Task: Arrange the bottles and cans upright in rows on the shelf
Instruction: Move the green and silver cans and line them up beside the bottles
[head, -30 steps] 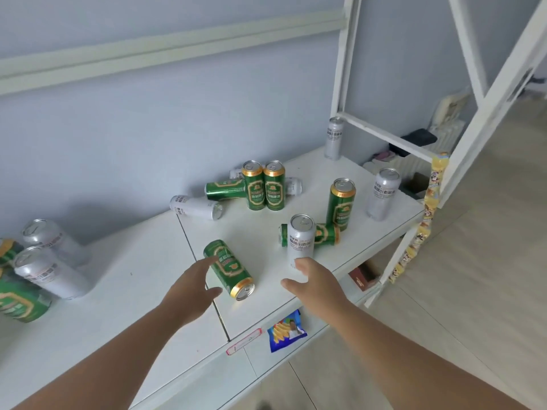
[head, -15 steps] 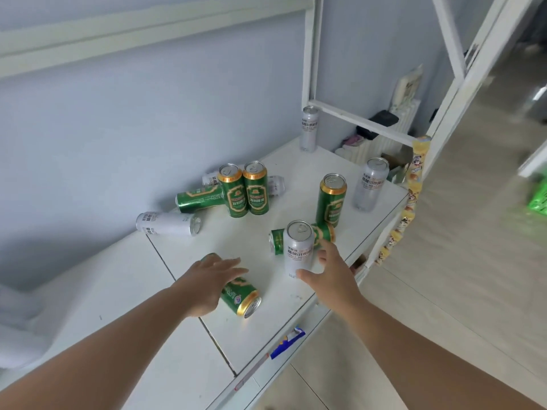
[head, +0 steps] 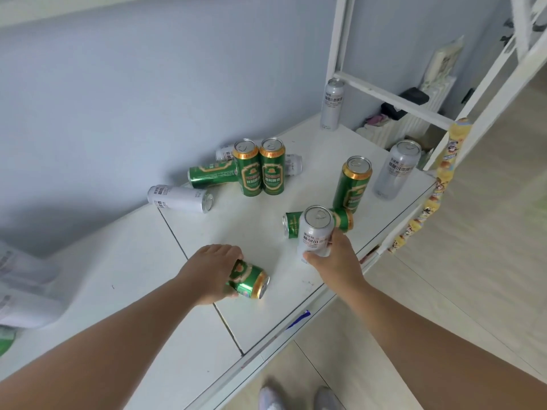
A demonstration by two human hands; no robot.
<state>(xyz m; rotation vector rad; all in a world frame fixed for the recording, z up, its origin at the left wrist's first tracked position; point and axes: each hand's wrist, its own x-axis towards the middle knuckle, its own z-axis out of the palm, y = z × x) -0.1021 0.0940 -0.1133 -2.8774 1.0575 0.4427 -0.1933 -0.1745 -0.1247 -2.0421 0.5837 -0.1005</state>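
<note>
White shelf boards (head: 133,276) run along a pale blue wall (head: 133,93), with a white metal frame (head: 384,94) rising at the far right end. Near the front edge the left hand (head: 211,272) lies over a toppled green can (head: 250,279) — fingers curled over its upper side, thumb tucked against the near side, the can's gold-rimmed end pointing toward the shelf edge. Just to the right, the right hand (head: 334,261) grips an upright silver can (head: 315,229) low on its body, thumb on the near-left side and fingers wrapped round the right. Directly behind it a second green can (head: 292,224) lies on its side — touching it or just clear of it, I cannot tell. Further right stand a tall green can (head: 352,184) and a right-hand silver can (head: 396,170), apart from each other. A back silver can (head: 332,103) stands alone by the frame. Toward the wall a pair of green cans (head: 250,173) stands upright side by side, touching, with a fallen green can (head: 211,174) and a fallen silver can (head: 179,198) lying to their left. A strip of snack packets (head: 444,179) hangs from the frame's front post.
</note>
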